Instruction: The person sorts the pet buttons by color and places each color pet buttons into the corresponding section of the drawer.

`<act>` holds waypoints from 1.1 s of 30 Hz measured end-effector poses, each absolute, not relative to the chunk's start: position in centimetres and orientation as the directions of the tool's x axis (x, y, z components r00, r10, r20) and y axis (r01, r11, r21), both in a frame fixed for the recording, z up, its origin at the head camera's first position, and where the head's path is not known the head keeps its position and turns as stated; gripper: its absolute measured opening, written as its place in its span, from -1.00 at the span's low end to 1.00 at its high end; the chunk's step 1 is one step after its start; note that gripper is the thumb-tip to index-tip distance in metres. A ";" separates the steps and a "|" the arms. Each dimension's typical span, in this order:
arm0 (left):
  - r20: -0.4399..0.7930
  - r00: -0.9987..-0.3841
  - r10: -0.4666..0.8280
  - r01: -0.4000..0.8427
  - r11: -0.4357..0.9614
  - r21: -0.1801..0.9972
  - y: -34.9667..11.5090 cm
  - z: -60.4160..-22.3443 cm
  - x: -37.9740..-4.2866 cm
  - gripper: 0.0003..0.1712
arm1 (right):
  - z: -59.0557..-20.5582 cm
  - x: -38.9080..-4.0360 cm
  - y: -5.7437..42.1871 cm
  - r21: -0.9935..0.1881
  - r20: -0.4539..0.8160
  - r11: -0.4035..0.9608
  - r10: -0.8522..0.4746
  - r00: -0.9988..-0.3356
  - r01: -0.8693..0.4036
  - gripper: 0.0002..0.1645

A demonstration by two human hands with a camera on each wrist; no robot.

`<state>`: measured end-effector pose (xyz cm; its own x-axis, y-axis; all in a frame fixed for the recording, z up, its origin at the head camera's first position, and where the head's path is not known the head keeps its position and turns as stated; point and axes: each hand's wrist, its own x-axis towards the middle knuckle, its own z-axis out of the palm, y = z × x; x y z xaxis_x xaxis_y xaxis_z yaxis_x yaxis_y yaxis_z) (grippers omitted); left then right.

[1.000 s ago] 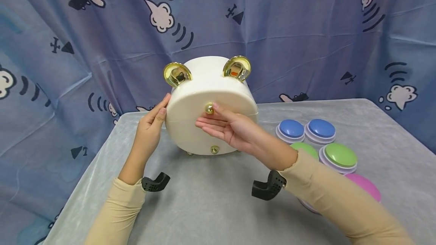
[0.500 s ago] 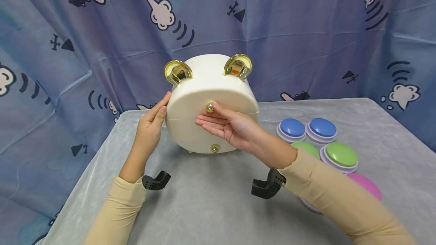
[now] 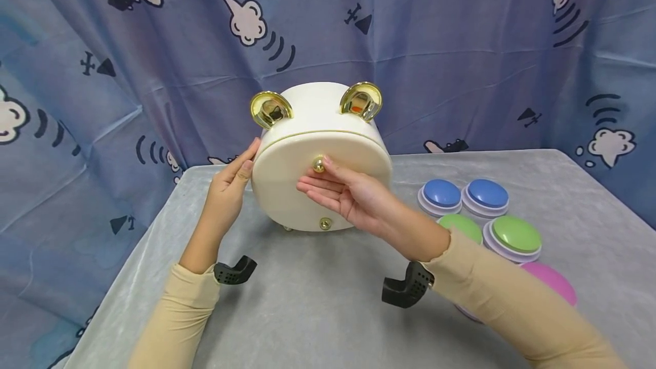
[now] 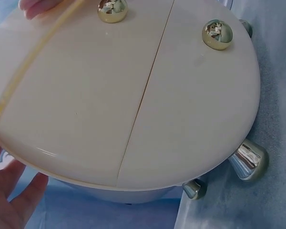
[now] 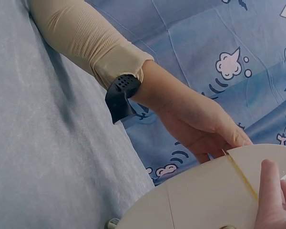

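Observation:
A white storage box (image 3: 287, 187) with two gold ears (image 3: 361, 100) stands on the table, its front toward me. My right hand (image 3: 353, 192) pinches the upper gold knob (image 3: 318, 164) between thumb and index finger; its other fingers stretch out below, palm up. Along the top of the upper front panel (image 4: 86, 95) a thin gold-edged gap shows. The left hand (image 3: 228, 187) rests on the box's left side with straight fingers (image 4: 31, 195). A lower gold knob (image 4: 217, 34) sits on the bottom panel, below a thin seam.
Right of the box, round push buttons in white bases stand in a group: blue (image 3: 442, 193), green (image 3: 516, 233) and pink (image 3: 550, 282), partly hidden by the right sleeve (image 3: 512, 300). A patterned blue curtain (image 3: 461, 61) hangs behind the grey-covered table (image 3: 307, 300).
The upper front panel has come slightly away from the box at its top, and a gold-edged line now shows there. Both hands keep nearly the same place.

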<state>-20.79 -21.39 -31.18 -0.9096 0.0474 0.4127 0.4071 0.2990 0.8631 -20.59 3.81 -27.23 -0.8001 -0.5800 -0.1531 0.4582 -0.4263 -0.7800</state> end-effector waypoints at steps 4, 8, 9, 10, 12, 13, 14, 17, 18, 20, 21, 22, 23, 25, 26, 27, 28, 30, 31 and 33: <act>0.409 -0.911 0.056 0.406 0.298 0.864 -21.5 -31.2 -20.8 -0.50 | -27.1 -19.9 4.0 -0.775 -0.148 -0.432 -0.584 -0.798 0.460 -0.61; 0.407 -0.912 0.055 0.404 0.298 0.865 -21.4 -31.2 -20.8 -0.50 | -27.2 -19.2 4.1 -0.780 -0.161 -0.418 -0.585 -0.795 0.466 -0.61; 0.407 -0.912 0.054 0.404 0.297 0.865 -21.4 -31.1 -20.8 -0.50 | -27.2 -19.1 4.2 -0.781 -0.165 -0.415 -0.584 -0.795 0.467 -0.61; 0.408 -0.912 0.053 0.404 0.295 0.866 -21.4 -31.2 -20.8 -0.50 | -27.2 -18.9 4.2 -0.783 -0.162 -0.414 -0.586 -0.794 0.465 -0.60; 0.407 -0.912 0.051 0.403 0.296 0.866 -21.4 -31.2 -20.8 -0.50 | -27.3 -18.6 4.2 -0.786 -0.156 -0.413 -0.587 -0.794 0.460 -0.59; 0.406 -0.912 0.050 0.402 0.298 0.866 -21.4 -31.2 -20.8 -0.50 | -27.4 -18.5 4.2 -0.787 -0.153 -0.413 -0.588 -0.795 0.457 -0.59; 0.406 -0.913 0.049 0.401 0.300 0.866 -21.4 -31.2 -20.8 -0.50 | -27.4 -18.4 4.2 -0.788 -0.150 -0.415 -0.587 -0.796 0.454 -0.58; 0.404 -0.914 0.045 0.398 0.301 0.866 -21.4 -31.2 -20.8 -0.50 | -27.5 -18.1 4.2 -0.794 -0.142 -0.414 -0.586 -0.798 0.445 -0.55; 0.404 -0.914 0.043 0.398 0.301 0.867 -21.4 -31.2 -20.8 -0.50 | -27.5 -18.0 4.2 -0.795 -0.143 -0.413 -0.584 -0.799 0.445 -0.54; 0.408 -0.912 0.042 0.402 0.290 0.869 -21.3 -31.3 -20.8 -0.50 | -27.6 -17.8 4.2 -0.799 -0.145 -0.408 -0.583 -0.800 0.442 -0.51; 0.410 -0.911 0.042 0.404 0.285 0.869 -21.3 -31.3 -20.9 -0.50 | -27.7 -17.7 4.3 -0.801 -0.145 -0.405 -0.583 -0.799 0.441 -0.50; 0.413 -0.910 0.042 0.407 0.281 0.869 -21.3 -31.3 -20.9 -0.50 | -27.7 -17.6 4.3 -0.804 -0.149 -0.399 -0.582 -0.799 0.440 -0.49; 0.416 -0.908 0.042 0.411 0.278 0.869 -21.3 -31.3 -20.9 -0.50 | -27.7 -17.5 4.4 -0.808 -0.149 -0.394 -0.583 -0.798 0.439 -0.47; 0.422 -0.906 0.041 0.416 0.270 0.868 -21.3 -31.3 -20.9 -0.50 | -27.8 -17.3 4.4 -0.815 -0.145 -0.386 -0.588 -0.796 0.433 -0.43; 0.424 -0.905 0.040 0.419 0.269 0.868 -21.3 -31.3 -20.9 -0.50 | -27.8 -17.2 4.5 -0.817 -0.143 -0.383 -0.590 -0.795 0.432 -0.40; 0.426 -0.904 0.039 0.420 0.270 0.867 -21.3 -31.3 -20.9 -0.50 | -27.8 -17.0 4.5 -0.819 -0.143 -0.379 -0.592 -0.793 0.431 -0.38; 0.427 -0.904 0.039 0.421 0.271 0.866 -21.3 -31.4 -20.9 -0.51 | -27.8 -16.9 4.5 -0.822 -0.142 -0.375 -0.592 -0.793 0.428 -0.36; 0.428 -0.903 0.039 0.422 0.273 0.865 -21.3 -31.3 -20.9 -0.51 | -27.9 -16.7 4.7 -0.827 -0.139 -0.369 -0.596 -0.791 0.424 -0.34; 0.428 -0.903 0.038 0.421 0.276 0.864 -21.3 -31.3 -20.9 -0.51 | -27.9 -16.6 4.7 -0.830 -0.137 -0.365 -0.599 -0.789 0.421 -0.33; 0.428 -0.903 0.035 0.419 0.283 0.862 -21.3 -31.3 -20.9 -0.51 | -27.9 -16.4 4.8 -0.836 -0.131 -0.358 -0.604 -0.786 0.415 -0.33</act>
<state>-20.93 -21.28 -31.31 -0.9033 0.0355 0.4275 0.4193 0.2834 0.8625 -16.39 4.79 -27.89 -0.7859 -0.6042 -0.1315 0.4153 -0.3582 -0.8362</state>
